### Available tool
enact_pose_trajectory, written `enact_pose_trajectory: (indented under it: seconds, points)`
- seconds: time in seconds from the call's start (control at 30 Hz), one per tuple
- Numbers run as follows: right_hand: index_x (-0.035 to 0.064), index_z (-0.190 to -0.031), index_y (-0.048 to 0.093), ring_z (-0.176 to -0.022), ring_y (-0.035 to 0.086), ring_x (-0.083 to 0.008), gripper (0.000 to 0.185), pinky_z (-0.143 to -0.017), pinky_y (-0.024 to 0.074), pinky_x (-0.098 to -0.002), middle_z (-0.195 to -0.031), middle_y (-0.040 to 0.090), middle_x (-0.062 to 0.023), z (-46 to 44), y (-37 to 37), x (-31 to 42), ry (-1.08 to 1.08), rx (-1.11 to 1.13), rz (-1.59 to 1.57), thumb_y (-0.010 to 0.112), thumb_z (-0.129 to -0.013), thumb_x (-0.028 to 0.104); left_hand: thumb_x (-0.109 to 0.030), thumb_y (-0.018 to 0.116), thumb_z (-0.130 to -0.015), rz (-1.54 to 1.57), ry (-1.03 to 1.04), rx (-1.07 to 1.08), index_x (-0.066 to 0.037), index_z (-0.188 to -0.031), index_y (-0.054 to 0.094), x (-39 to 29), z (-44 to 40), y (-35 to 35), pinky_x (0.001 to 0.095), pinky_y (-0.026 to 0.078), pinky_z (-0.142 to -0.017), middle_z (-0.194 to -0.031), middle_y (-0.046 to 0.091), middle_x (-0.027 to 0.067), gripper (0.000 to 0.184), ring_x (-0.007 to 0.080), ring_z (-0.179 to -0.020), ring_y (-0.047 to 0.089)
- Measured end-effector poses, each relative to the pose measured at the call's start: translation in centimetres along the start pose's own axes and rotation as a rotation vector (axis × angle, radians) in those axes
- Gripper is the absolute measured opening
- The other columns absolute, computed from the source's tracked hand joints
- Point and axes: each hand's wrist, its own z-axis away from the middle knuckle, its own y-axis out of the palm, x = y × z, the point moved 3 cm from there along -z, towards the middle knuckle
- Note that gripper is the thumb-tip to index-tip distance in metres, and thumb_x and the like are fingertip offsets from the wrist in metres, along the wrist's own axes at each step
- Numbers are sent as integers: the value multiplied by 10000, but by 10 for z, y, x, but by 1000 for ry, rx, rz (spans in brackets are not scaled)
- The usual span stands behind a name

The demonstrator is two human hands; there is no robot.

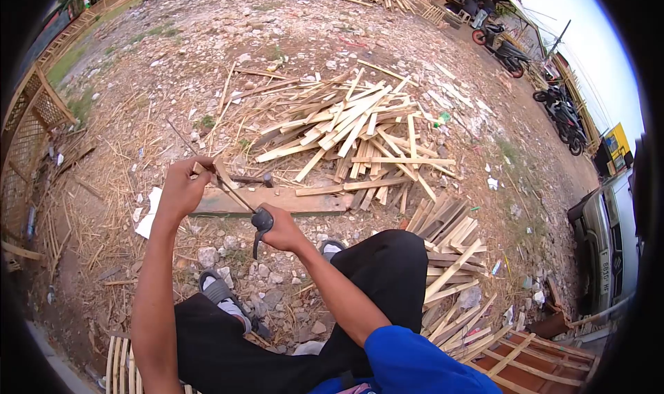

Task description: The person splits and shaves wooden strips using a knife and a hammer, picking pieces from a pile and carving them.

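My right hand is closed round the black handle of a long, thin-bladed tool; its blade runs up and left, seen nearly edge-on, so I cannot tell whether it is a knife or a saw. My left hand is pinched shut by the blade, on what looks like a small wooden strip. Just beneath both hands lies a thick wooden plank. On its far side a hammer-like tool with a dark head is partly hidden.
Beyond the plank is a large heap of pale wooden strips. A second pile lies by my right knee. Stony ground surrounds me. Motorcycles and a parked vehicle stand to the right, a woven bamboo panel to the left.
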Motion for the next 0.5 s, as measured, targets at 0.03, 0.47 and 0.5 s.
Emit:
enact_pose_trajectory:
  seconds: [0.03, 0.47, 0.5]
  points:
    - [23, -897, 571, -723, 582, -300, 279, -688, 463, -374, -792, 621, -156, -3, -4, -5, -34, 33, -5, 656, -635, 71, -39, 588, -769, 22, 33, 4, 63, -991, 675, 2, 0, 1, 293, 507, -777, -858, 703, 91, 259, 149, -825, 650]
    - [11, -879, 592, -726, 543, -183, 263, -674, 448, -326, -770, 608, -71, -13, -32, 7, 89, 223, -2, 634, -622, 46, -23, 595, -822, 74, -17, 119, 15, -1083, 688, 6, -8, 0, 319, 504, -850, -947, 721, 126, 280, 193, -919, 672]
    - [9, -874, 588, -720, 531, -177, 261, -669, 443, -327, -764, 600, -68, -13, -33, 11, 111, 248, -8, 636, -620, 44, -34, 598, -839, 0, 35, 102, 1, -1096, 689, 0, -5, -2, 312, 507, -840, -950, 721, 125, 275, 193, -911, 675]
